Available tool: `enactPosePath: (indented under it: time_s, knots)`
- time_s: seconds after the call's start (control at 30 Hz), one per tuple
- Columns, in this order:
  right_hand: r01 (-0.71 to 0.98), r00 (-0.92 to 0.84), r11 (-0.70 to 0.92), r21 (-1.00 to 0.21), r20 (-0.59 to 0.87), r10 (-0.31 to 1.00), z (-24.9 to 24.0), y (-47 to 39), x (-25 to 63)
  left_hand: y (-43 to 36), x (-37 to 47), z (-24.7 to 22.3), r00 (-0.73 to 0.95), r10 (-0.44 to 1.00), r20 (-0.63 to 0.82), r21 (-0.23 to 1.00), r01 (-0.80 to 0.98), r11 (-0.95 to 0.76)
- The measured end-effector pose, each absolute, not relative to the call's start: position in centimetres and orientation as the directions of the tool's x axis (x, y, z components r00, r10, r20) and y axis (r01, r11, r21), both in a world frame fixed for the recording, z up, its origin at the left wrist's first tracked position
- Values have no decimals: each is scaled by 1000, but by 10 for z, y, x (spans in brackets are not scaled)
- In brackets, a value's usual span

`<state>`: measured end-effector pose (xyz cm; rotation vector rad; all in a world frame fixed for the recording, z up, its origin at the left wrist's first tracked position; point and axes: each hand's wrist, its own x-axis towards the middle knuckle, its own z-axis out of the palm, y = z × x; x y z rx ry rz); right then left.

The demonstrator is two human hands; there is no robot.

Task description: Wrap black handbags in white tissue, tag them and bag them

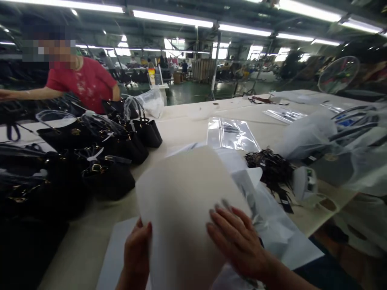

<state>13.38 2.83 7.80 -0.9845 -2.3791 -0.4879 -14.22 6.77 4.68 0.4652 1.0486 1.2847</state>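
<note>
Clamping left hand (136,249) on white sheet (184,193), laying right hand (238,241) across it with fingers slightly parted! Flanked by black handbags (110,177) left, dark straps (269,165) right.

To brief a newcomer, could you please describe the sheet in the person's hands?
Over the pale table, find the left hand and right hand. Both touch the large, off-white sheet: its rounded corners and matte face set it apart from the shiny plastic beyond.

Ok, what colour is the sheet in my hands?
The sheet is plain off-white; the head view shows it.
</note>
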Motion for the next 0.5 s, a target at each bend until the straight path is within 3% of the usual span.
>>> enactPosePath:
  time_s: [0.17,0.23,0.3,0.37,0.43,0.5]
  knots:
    - [872,-463,468,141,547,698,17,27,188,114,-76,15,161,916,-367,860,-318,400]
    - [895,-429,425,136,526,734,-18,33,200,122,-60,-9,115,925,-362,921,-108,374]
    - [904,-414,407,131,502,759,-45,36,207,125,-51,-25,-66,968,-243,942,222,252]
    - [908,-405,402,114,478,779,-60,36,210,129,-44,-28,-153,987,55,813,581,45]
    - [912,-394,401,88,463,794,-63,33,213,136,-32,-22,27,954,297,576,792,-201]
    - [909,-396,409,73,450,800,-61,30,218,149,-12,-14,291,899,327,386,827,-408]
